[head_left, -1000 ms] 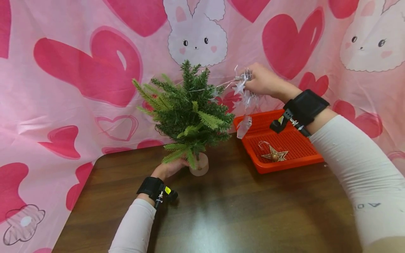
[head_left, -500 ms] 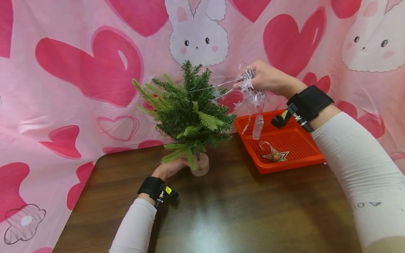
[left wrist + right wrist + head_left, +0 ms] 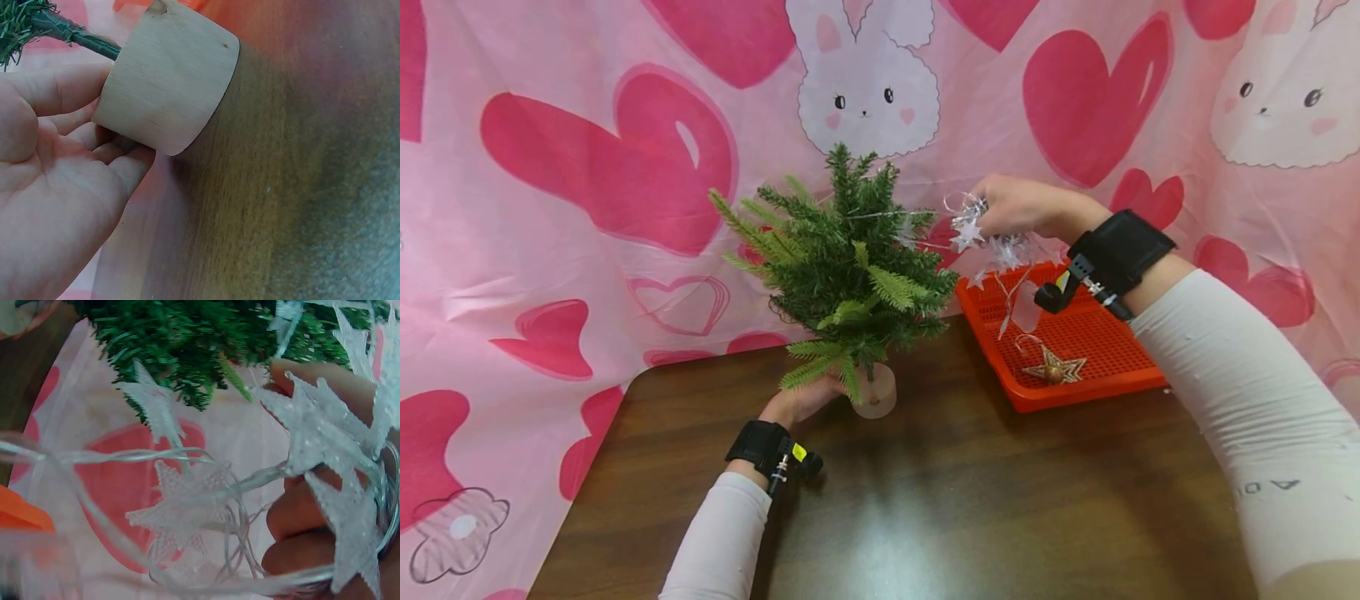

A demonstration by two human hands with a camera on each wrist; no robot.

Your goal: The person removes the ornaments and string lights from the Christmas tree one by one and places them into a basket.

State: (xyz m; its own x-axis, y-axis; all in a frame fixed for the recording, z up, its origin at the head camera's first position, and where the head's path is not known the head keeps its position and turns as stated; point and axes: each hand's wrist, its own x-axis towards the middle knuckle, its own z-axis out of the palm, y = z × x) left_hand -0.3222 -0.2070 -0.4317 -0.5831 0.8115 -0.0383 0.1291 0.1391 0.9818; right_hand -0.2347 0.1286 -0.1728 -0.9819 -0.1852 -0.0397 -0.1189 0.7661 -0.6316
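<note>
A small artificial Christmas tree stands upright on a round wooden base. My left hand holds the base from the left, its thumb on the upper edge and fingers against the side. To the right of the tree, my right hand grips a bunched string of clear star lights. From the bunch, wire runs left into the upper branches, where a star hangs. Below the hand dangle loose wire and a translucent box on the string. Several stars hide part of the right fingers in the right wrist view.
An orange mesh basket sits on the brown wooden table at the right. It contains a gold star ornament with a hook. A pink cloth with hearts and rabbits hangs behind the table.
My right hand rises a little with the bunched lights, then drops lower and slightly left. The dangling box swings right, over the basket. My left hand and the tree stay put.
</note>
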